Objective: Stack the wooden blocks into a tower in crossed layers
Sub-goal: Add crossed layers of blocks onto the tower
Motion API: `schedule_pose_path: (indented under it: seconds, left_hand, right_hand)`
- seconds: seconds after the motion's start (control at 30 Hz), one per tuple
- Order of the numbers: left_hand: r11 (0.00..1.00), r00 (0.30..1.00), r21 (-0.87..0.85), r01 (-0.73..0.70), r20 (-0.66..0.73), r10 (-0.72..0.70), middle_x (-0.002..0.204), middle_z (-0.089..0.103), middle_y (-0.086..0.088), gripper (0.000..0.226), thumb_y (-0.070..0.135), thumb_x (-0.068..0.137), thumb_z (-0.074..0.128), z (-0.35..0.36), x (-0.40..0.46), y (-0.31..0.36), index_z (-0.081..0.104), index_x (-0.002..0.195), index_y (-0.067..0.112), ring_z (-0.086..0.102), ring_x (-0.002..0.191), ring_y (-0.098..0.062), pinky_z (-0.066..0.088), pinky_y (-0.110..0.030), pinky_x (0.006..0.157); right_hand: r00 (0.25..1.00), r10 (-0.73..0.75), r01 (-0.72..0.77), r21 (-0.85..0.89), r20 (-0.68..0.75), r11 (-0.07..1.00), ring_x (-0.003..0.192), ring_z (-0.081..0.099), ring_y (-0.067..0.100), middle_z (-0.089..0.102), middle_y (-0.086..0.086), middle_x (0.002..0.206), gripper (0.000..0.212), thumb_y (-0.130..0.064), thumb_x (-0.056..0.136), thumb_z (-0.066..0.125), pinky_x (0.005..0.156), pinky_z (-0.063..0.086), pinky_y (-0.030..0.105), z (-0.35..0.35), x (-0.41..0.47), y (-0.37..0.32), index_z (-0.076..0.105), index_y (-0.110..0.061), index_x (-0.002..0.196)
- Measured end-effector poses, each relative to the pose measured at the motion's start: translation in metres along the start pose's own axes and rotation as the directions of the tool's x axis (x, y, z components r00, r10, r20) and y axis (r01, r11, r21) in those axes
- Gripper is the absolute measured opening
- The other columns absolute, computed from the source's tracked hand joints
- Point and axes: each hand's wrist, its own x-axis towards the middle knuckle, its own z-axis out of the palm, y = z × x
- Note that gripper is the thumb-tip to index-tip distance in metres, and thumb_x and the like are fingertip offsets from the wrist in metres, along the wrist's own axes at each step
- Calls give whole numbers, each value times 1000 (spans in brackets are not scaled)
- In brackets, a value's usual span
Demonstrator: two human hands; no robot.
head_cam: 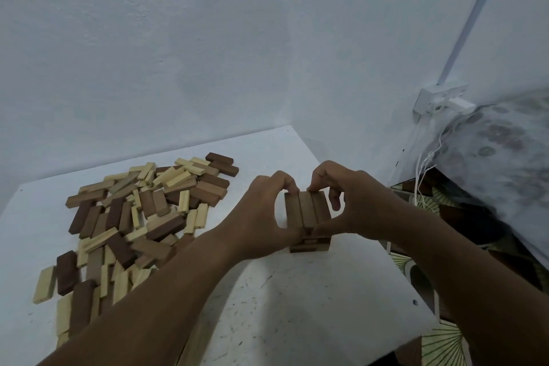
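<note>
Though nr table (341, 300) edge, tower (309, 211)

White table (312, 291): block pile (142, 217), tower (307, 214)

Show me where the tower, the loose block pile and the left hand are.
tower (307, 209), head view, middle block of top layer
loose block pile (142, 217), head view, centre of heap
left hand (261, 214), head view, back of hand
</note>
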Motion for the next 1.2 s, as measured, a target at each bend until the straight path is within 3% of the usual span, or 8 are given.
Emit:
schedule_pose_path:
  seconds: [0.27, 0.87, 1.0, 1.2]
  left_hand:
    - [999, 999, -3, 43, 28, -43, 117, 53, 7, 58, 39, 64, 77, 12, 3, -3, 45, 112, 32, 45, 109, -13, 43, -21, 84]
    - [997, 996, -1, 74, 41, -74, 120, 50, 11, 66, 44, 63, 76, 19, 2, -4, 44, 119, 30, 43, 109, -10, 38, -12, 83]
    - [997, 996, -6, 77, 51, -77, 121, 50, 11, 67, 46, 62, 74, 18, 2, -4, 44, 120, 30, 43, 109, -9, 38, -12, 83]
    - [998, 997, -6, 63, 38, -63, 120, 51, 11, 66, 45, 63, 74, 18, 2, -4, 46, 120, 29, 43, 109, -9, 37, -14, 83]
  right_hand:
    - [998, 41, -43, 24, 49, 999, 73, 57, 23, 61, -16, 109, 64, -31, 59, 92, 53, 52, 28, 3, 6, 11, 44, -36, 102]
    - [996, 44, -46, 23, 80, 999, 74, 55, 24, 61, -14, 112, 69, -35, 57, 91, 54, 51, 29, 7, 7, 15, 40, -39, 104]
    - [996, 43, -44, 14, 73, 999, 72, 55, 23, 61, -14, 112, 70, -39, 56, 91, 56, 53, 34, 8, 7, 17, 40, -40, 105]
    - [996, 42, -42, -1, 76, 999, 71, 53, 20, 61, -16, 111, 71, -38, 57, 91, 55, 48, 25, 7, 6, 15, 39, -40, 105]
